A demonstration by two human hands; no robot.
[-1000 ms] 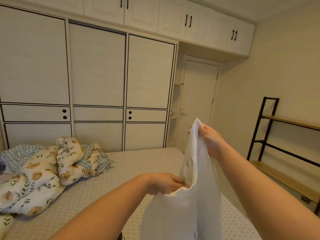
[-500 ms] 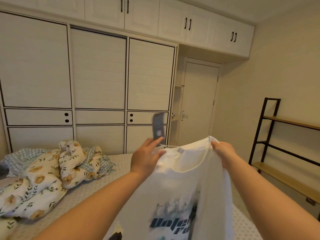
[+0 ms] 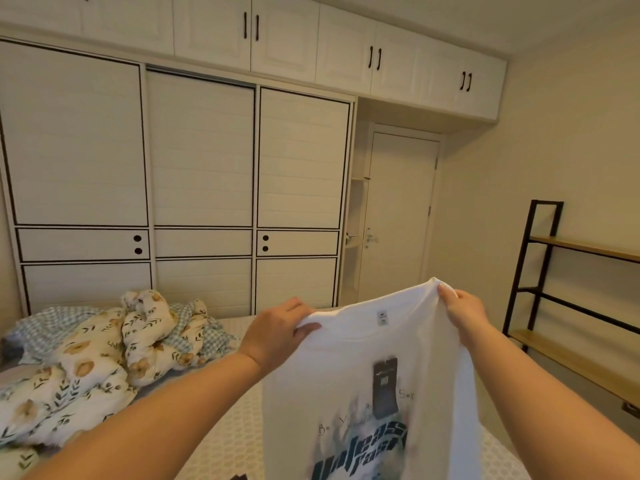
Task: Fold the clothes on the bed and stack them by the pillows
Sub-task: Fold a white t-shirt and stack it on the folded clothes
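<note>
Head view: worn at head height, facing forward across the bed (image 3: 221, 441) toward the wardrobe (image 3: 201, 188) and door (image 3: 398, 209).
Nearness: forearms close below.

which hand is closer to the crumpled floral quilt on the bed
Left. The left hand grips the white printed t-shirt just right of the crumpled floral quilt; the right hand holds its far shoulder.

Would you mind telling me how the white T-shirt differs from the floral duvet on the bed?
The white T-shirt is held up in the air by both shoulders, left hand and right hand; the floral duvet lies bunched on the bed. The T-shirt is spread open, the duvet is crumpled in a heap. The T-shirt bears dark lettering and a hanging tag; the duvet bears flowers and leaves. Both have a pale ground.
</note>
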